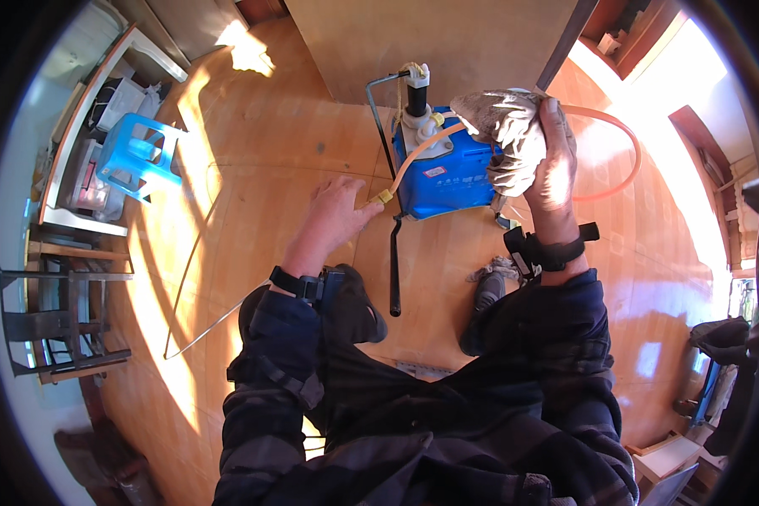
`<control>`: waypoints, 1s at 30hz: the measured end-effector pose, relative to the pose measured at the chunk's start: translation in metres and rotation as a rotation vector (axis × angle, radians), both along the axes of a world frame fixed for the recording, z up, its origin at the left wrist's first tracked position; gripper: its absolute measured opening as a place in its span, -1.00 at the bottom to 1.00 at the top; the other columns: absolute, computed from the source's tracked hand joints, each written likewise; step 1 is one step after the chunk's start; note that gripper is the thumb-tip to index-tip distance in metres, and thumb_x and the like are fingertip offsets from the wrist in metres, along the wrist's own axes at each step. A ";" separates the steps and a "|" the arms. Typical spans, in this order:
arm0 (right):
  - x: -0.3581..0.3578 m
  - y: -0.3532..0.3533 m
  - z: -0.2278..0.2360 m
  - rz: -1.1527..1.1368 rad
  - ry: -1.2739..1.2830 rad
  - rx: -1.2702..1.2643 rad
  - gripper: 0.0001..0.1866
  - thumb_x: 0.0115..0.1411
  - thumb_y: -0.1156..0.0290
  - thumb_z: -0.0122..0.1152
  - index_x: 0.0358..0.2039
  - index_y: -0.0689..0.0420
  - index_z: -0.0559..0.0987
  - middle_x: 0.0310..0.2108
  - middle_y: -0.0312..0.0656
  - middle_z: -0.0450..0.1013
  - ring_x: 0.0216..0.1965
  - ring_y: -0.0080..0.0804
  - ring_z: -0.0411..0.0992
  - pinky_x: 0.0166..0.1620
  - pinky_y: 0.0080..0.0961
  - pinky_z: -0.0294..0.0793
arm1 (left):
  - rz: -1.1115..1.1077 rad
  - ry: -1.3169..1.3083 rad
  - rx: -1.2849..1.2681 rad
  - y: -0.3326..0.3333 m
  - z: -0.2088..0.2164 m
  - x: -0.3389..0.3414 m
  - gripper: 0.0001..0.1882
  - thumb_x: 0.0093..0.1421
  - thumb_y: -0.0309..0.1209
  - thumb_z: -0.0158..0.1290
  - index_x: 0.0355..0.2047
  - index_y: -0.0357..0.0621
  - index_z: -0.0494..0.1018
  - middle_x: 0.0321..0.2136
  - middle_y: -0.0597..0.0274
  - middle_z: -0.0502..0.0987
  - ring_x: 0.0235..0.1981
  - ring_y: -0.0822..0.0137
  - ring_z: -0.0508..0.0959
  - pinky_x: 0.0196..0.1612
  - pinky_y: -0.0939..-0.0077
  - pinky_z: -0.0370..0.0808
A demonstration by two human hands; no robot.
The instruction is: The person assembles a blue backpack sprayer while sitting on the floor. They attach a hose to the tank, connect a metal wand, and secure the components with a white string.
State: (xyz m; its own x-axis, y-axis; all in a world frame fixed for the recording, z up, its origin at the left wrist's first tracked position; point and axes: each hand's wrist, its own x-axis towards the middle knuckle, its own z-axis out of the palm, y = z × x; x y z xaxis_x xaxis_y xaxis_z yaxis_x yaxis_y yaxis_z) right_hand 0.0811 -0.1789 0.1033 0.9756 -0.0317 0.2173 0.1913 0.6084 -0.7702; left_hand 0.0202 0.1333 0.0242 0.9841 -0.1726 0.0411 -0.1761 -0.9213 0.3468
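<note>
A blue backpack sprayer tank with a pump lever stands on the floor before my feet. From its top runs an orange hose with a yellow fitting at its end. My left hand, left of the tank, is closed on that fitting; some fingertips are hidden. Above the tank's right side, my right hand grips a crumpled, grey-stained rag. The hose passes behind or through the rag and loops out to the right; which of the two cannot be told.
A blue plastic stool stands at the left beside a white shelf. Below it is a dark chair. A brown panel rises behind the tank. A thin rod or wire lies left of my left forearm. Another rag lies near my right foot.
</note>
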 end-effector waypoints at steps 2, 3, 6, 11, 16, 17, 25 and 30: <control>-0.003 -0.009 0.012 0.058 -0.008 0.065 -0.58 0.56 0.12 0.03 0.11 0.23 0.55 -0.06 -0.14 0.62 -0.06 -0.39 0.61 0.06 -0.43 0.60 | 0.036 -0.036 0.070 0.006 -0.016 -0.004 -0.43 0.25 -0.01 0.25 0.05 -0.24 0.60 -0.11 -0.15 0.67 0.06 -0.13 0.60 0.24 -0.03 0.38; -0.005 -0.014 0.018 0.064 0.020 0.088 -0.56 0.56 0.09 0.01 0.12 0.22 0.54 -0.05 -0.12 0.61 -0.04 -0.37 0.61 0.07 -0.42 0.60 | 0.064 0.028 0.076 0.007 -0.021 -0.002 -0.45 0.23 0.00 0.26 0.00 -0.22 0.62 -0.15 -0.12 0.67 0.06 -0.13 0.60 0.24 -0.04 0.37; -0.005 -0.033 0.030 0.049 -0.010 0.130 -0.54 0.56 0.00 -0.03 0.04 0.16 0.57 -0.19 -0.16 0.62 -0.30 -0.37 0.61 -0.26 -0.41 0.63 | 0.058 0.222 0.083 0.009 -0.022 0.002 -0.52 0.21 0.00 0.29 -0.10 -0.16 0.64 -0.32 0.00 0.69 0.03 0.00 0.62 0.22 0.02 0.36; 0.000 -0.085 0.034 -0.116 -0.097 0.000 -0.52 0.57 -0.07 -0.11 0.04 0.10 0.51 -0.28 -0.15 0.58 -0.40 -0.38 0.50 -0.42 -0.47 0.52 | 0.051 0.306 -0.183 0.000 -0.008 0.013 -0.60 0.21 -0.04 0.32 -0.16 -0.09 0.64 -0.45 0.08 0.65 -0.11 0.07 0.62 0.17 0.11 0.37; 0.019 -0.092 0.007 -0.419 0.069 -0.065 -0.52 0.49 -0.12 0.08 0.01 0.09 0.50 -0.34 -0.19 0.56 -0.51 -0.41 0.53 -0.48 -0.53 0.55 | -0.124 -0.208 -0.188 -0.015 -0.005 0.012 -0.54 0.22 0.05 0.30 -0.23 -0.14 0.65 -0.45 0.03 0.62 -0.26 0.04 0.56 0.13 0.13 0.37; 0.020 -0.081 -0.001 -0.414 0.009 -0.084 -0.55 0.51 0.00 0.10 0.08 0.16 0.50 -0.20 -0.18 0.57 -0.31 -0.43 0.57 -0.31 -0.52 0.59 | -0.121 -0.229 -0.182 -0.020 -0.005 0.012 -0.54 0.21 0.05 0.32 -0.26 -0.14 0.65 -0.46 0.04 0.61 -0.25 0.03 0.54 0.06 0.12 0.40; -0.015 0.046 -0.063 0.039 -0.105 -0.551 -0.70 0.37 0.42 0.37 0.07 0.16 0.59 -0.10 -0.34 0.58 -0.09 -0.60 0.50 0.03 -0.56 0.52 | -0.196 -0.243 -0.127 -0.052 -0.003 0.018 -0.59 0.17 -0.09 0.36 -0.38 -0.23 0.58 -0.45 -0.03 0.54 -0.24 -0.05 0.51 -0.02 0.05 0.43; -0.008 0.028 -0.076 0.116 0.139 -0.337 -0.67 0.24 0.51 0.46 0.00 0.22 0.61 -0.13 -0.32 0.60 -0.11 -0.62 0.51 0.00 -0.55 0.54 | -0.176 -0.254 -0.140 -0.043 -0.005 0.013 -0.64 0.20 -0.11 0.35 -0.33 -0.19 0.61 -0.46 0.00 0.60 -0.26 0.00 0.57 0.19 -0.02 0.34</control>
State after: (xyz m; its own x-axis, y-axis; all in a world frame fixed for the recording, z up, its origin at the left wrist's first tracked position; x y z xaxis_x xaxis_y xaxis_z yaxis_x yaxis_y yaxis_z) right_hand 0.0734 -0.1508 0.0276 0.9894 0.1314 0.0618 0.0154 0.3283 -0.9444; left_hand 0.0329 0.0904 0.0196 0.8951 -0.3142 0.3162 -0.4250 -0.8157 0.3925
